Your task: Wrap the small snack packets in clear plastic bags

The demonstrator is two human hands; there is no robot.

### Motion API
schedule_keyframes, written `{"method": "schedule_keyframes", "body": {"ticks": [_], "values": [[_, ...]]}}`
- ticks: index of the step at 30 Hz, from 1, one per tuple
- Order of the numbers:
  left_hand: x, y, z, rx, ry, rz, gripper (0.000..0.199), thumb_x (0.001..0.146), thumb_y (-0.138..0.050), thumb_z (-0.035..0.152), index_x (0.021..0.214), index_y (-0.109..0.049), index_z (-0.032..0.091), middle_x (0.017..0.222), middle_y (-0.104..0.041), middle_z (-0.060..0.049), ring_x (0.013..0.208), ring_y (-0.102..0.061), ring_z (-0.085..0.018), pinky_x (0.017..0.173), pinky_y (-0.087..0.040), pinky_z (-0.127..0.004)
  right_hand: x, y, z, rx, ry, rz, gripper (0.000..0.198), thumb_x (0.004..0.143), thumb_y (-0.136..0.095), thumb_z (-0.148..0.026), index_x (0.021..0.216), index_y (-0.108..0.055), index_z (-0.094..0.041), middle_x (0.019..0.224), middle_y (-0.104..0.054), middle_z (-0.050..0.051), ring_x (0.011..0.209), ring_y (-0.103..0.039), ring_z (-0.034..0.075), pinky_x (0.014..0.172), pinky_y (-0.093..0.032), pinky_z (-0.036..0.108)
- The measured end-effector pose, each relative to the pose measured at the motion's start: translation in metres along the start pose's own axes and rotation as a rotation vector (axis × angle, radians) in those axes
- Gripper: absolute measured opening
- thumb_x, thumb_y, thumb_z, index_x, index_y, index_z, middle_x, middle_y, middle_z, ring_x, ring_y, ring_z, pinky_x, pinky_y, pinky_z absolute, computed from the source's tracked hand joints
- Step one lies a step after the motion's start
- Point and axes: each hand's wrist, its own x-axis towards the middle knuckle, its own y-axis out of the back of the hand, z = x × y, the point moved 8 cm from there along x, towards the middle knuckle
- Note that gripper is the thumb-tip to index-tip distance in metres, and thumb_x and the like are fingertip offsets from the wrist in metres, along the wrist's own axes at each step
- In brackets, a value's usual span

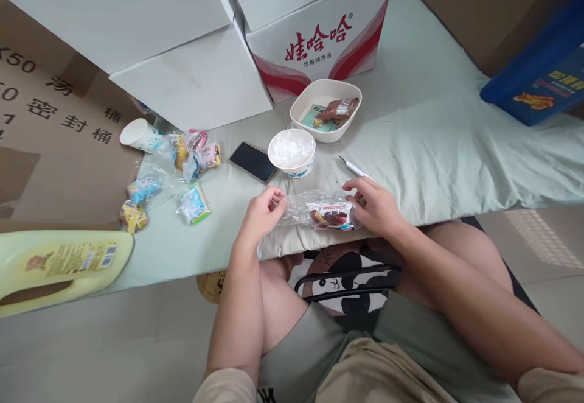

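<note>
A clear plastic bag (296, 207) lies at the front edge of the cloth-covered surface, with a small snack packet (334, 215) inside it, printed red, white and brown. My left hand (263, 213) is closed on the bag's left end, thumb against curled fingers. At the other end, my right hand (378, 206) has its bent fingers on the bag's right edge, beside the packet. Just beyond the bag stands a paper bowl (296, 170) with crumpled clear plastic in it. A white pen-like tool (356, 168) with a thin dark tip lies near my right hand.
A phone (252, 161) lies left of the bowl. Behind it, a cream dish (298, 114) holds a brown packet and a green one. Several wrapped snacks and a tipped paper cup (139, 136) lie left. A yellow bottle (68, 266), white cartons (191, 80) and a blue container (538, 74) stand around.
</note>
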Motion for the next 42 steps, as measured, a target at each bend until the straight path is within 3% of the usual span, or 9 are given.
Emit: {"method": "schedule_keyframes", "body": {"ticks": [4, 8, 10, 15, 20, 29, 42], "values": [[-0.001, -0.005, 0.008, 0.084, -0.06, -0.047, 0.014, 0.087, -0.056, 0.032, 0.093, -0.061, 0.02, 0.084, -0.061, -0.001, 0.067, -0.055, -0.014, 0.067, -0.046, -0.028, -0.001, -0.003, -0.001, 0.016, -0.007, -0.039, 0.017, 0.085, -0.053, -0.017, 0.098, -0.062, -0.024, 0.096, -0.065, 0.004, 0.065, -0.061, 0.014, 0.064, -0.049, 0.03], [-0.005, 0.007, 0.03, 0.158, -0.261, 0.108, 0.016, 0.083, -0.061, 0.03, 0.095, -0.064, 0.02, 0.116, -0.058, -0.009, 0.107, -0.059, -0.023, 0.096, -0.048, -0.038, -0.001, -0.004, 0.0, 0.023, -0.017, -0.052, 0.016, 0.086, -0.054, -0.018, 0.098, -0.063, -0.024, 0.095, -0.064, 0.004, 0.065, -0.06, 0.015, 0.063, -0.049, 0.031], [-0.008, 0.009, 0.039, 0.129, -0.324, 0.125, 0.017, 0.083, -0.063, 0.032, 0.095, -0.064, 0.02, 0.12, -0.057, -0.01, 0.117, -0.057, -0.026, 0.104, -0.045, -0.042, -0.001, -0.004, -0.001, 0.034, -0.014, -0.052, 0.016, 0.086, -0.053, -0.018, 0.097, -0.063, -0.024, 0.096, -0.065, 0.005, 0.066, -0.06, 0.015, 0.063, -0.049, 0.031], [-0.013, -0.011, 0.054, 0.129, -0.381, -0.02, 0.025, 0.079, -0.07, 0.033, 0.1, -0.064, 0.021, 0.12, -0.061, -0.009, 0.116, -0.058, -0.026, 0.106, -0.045, -0.043, -0.001, -0.005, -0.003, 0.041, 0.003, -0.059, 0.015, 0.086, -0.052, -0.019, 0.095, -0.063, -0.024, 0.096, -0.065, 0.005, 0.066, -0.06, 0.015, 0.064, -0.049, 0.032], [-0.015, -0.03, 0.063, 0.144, -0.4, -0.157, 0.027, 0.079, -0.069, 0.027, 0.105, -0.063, 0.021, 0.112, -0.067, -0.006, 0.107, -0.062, -0.024, 0.098, -0.048, -0.039, -0.001, -0.005, -0.005, 0.028, 0.018, -0.072, 0.017, 0.085, -0.051, -0.018, 0.093, -0.065, -0.023, 0.093, -0.065, 0.005, 0.065, -0.058, 0.015, 0.063, -0.046, 0.03], [-0.015, -0.033, 0.059, 0.167, -0.353, -0.199, 0.026, 0.083, -0.064, 0.03, 0.107, -0.063, 0.022, 0.111, -0.068, -0.006, 0.106, -0.063, -0.025, 0.095, -0.049, -0.039, -0.001, -0.008, -0.01, -0.024, 0.068, -0.114, 0.021, 0.078, -0.05, -0.014, 0.088, -0.066, -0.022, 0.084, -0.066, 0.004, 0.066, -0.056, 0.016, 0.06, -0.041, 0.028], [-0.013, -0.039, 0.054, 0.217, -0.291, -0.208, 0.028, 0.085, -0.061, 0.031, 0.111, -0.064, 0.021, 0.108, -0.069, -0.006, 0.102, -0.064, -0.024, 0.093, -0.049, -0.037, -0.004, -0.021, -0.007, -0.11, 0.038, -0.281, 0.028, 0.075, -0.051, -0.013, 0.096, -0.067, -0.023, 0.096, -0.071, 0.005, 0.073, -0.061, 0.019, 0.061, -0.038, 0.029]]}}
